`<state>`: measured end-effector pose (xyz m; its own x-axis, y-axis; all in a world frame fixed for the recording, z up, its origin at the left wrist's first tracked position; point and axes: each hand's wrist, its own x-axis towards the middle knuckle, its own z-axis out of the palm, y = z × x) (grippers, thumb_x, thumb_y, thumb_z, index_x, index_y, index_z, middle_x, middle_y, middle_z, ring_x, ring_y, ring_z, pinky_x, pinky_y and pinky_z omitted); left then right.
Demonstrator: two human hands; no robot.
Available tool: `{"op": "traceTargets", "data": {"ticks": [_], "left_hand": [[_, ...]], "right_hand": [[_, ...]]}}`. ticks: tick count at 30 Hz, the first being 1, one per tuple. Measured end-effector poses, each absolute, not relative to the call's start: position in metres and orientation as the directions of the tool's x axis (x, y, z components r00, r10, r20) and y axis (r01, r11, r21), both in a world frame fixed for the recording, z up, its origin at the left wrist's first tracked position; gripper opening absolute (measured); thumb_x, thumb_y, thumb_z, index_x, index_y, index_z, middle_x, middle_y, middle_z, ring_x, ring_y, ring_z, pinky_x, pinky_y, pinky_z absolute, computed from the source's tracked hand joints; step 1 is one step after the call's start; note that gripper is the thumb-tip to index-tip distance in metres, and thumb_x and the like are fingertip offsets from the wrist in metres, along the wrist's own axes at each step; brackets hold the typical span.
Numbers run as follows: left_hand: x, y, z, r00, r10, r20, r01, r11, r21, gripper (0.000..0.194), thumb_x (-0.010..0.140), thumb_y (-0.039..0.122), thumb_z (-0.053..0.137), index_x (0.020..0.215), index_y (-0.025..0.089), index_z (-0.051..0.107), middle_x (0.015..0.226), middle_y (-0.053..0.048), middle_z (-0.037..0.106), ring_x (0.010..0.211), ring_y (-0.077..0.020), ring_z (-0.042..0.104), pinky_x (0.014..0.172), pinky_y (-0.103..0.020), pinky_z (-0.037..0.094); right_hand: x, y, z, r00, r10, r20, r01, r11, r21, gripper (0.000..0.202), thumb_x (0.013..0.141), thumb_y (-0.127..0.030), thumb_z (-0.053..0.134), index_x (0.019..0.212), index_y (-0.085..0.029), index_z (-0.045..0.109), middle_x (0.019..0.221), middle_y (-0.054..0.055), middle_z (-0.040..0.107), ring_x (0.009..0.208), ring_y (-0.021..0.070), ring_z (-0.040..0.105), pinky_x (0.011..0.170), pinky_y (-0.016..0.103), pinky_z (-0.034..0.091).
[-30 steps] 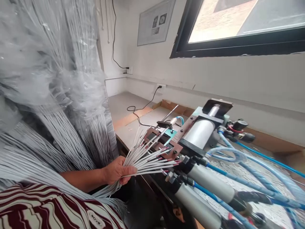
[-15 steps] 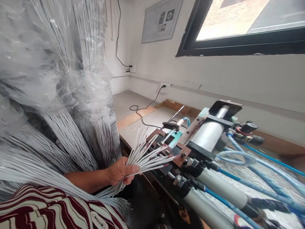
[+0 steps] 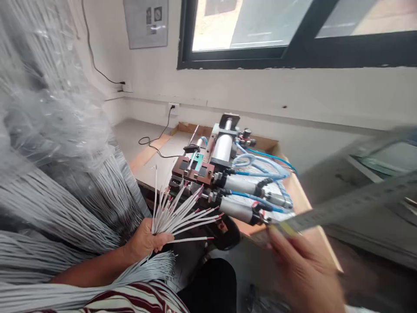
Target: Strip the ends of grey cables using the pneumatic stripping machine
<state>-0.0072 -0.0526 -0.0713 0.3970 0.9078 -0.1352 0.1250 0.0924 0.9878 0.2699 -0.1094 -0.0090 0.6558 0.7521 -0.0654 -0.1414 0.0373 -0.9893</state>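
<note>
Left grip (image 3: 148,238): clasps red-tipped white wires (image 3: 167,221) | right grip (image 3: 304,269): blurred

Daylight glares through the window (image 3: 254,24) while blur smears the right hand (image 3: 306,274)

Workbench (image 3: 180,140), grey top, brown edging (image 3: 190,128)
On top: 1 pneumatic machine (image 3: 223,148) with blue hoses (image 3: 257,175); 1 black cable (image 3: 169,156), looped, to its left.
</note>
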Motion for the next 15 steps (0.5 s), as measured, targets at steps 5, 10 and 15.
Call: {"op": "traceTargets", "data": {"ticks": [5, 10, 15], "left_hand": [[-0.012, -0.06, -0.07, 0.46, 0.88, -0.117, 0.133, 0.062, 0.989, 0.029, 0.067, 0.039, 0.064, 0.056, 0.013, 0.055, 0.041, 0.007, 0.042, 0.039, -0.0048, 0.032, 0.039, -0.018, 0.025], [-0.009, -0.066, -0.061, 0.446, 0.888, -0.117, 0.133, 0.063, 0.989, 0.027, 0.068, 0.033, 0.065, 0.052, 0.013, 0.056, 0.041, 0.006, 0.045, 0.041, -0.0055, 0.034, 0.044, -0.019, 0.031], [-0.007, -0.068, -0.058, 0.392, 0.905, -0.164, 0.117, 0.128, 0.985, 0.026, 0.062, 0.035, 0.069, 0.051, 0.014, 0.059, 0.038, 0.004, 0.046, 0.048, -0.0103, 0.045, 0.047, -0.02, 0.036]], "right_hand": [[0.231, -0.089, -0.012, 0.573, 0.811, -0.121, -0.464, 0.199, -0.863, 0.027, 0.047, -0.032, 0.082, 0.066, -0.018, 0.068, 0.067, -0.001, 0.063, 0.059, 0.0109, 0.056, 0.052, 0.022, 0.048], [0.215, -0.089, -0.016, 0.493, 0.858, -0.145, -0.581, 0.2, -0.789, 0.022, 0.057, -0.029, 0.078, 0.074, -0.019, 0.069, 0.074, -0.001, 0.066, 0.062, 0.0102, 0.059, 0.058, 0.022, 0.05], [0.208, -0.093, -0.018, 0.487, 0.854, -0.185, -0.622, 0.191, -0.759, 0.022, 0.057, -0.03, 0.078, 0.075, -0.019, 0.07, 0.071, -0.001, 0.066, 0.06, 0.0094, 0.058, 0.057, 0.02, 0.05]]}}
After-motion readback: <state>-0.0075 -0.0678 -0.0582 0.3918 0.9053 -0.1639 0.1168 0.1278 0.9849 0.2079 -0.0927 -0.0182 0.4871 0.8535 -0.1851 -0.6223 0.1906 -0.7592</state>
